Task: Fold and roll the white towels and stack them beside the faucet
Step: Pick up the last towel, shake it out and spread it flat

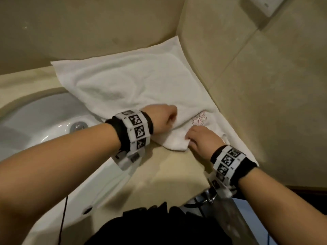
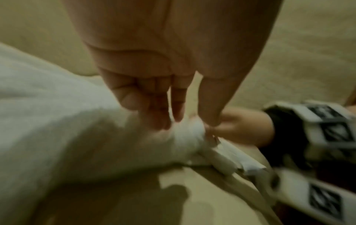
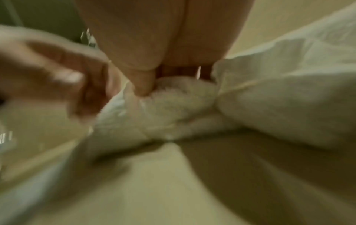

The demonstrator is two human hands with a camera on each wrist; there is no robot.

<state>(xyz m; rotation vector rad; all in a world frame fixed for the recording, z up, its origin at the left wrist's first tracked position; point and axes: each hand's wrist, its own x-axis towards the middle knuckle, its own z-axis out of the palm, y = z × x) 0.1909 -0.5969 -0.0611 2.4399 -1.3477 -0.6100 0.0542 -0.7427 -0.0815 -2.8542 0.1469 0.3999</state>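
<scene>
A white towel (image 1: 127, 82) lies spread over the beige counter beside the sink, a pink embroidered emblem (image 1: 199, 119) near its front right corner. My left hand (image 1: 163, 119) grips the towel's near edge, its fingers curled into the cloth. My right hand (image 1: 200, 138) pinches the bunched front corner right beside it. In the left wrist view the left fingers (image 2: 159, 109) close on a gathered fold of the towel (image 2: 188, 134). In the right wrist view the right thumb (image 3: 143, 82) presses into the bunched towel (image 3: 173, 103). No faucet is in view.
A white sink basin (image 1: 35, 124) with a metal drain (image 1: 77, 126) lies left of the towel. A beige tiled wall (image 1: 265, 85) rises right behind the towel's right edge. Bare counter (image 1: 169, 170) stretches toward me below the hands.
</scene>
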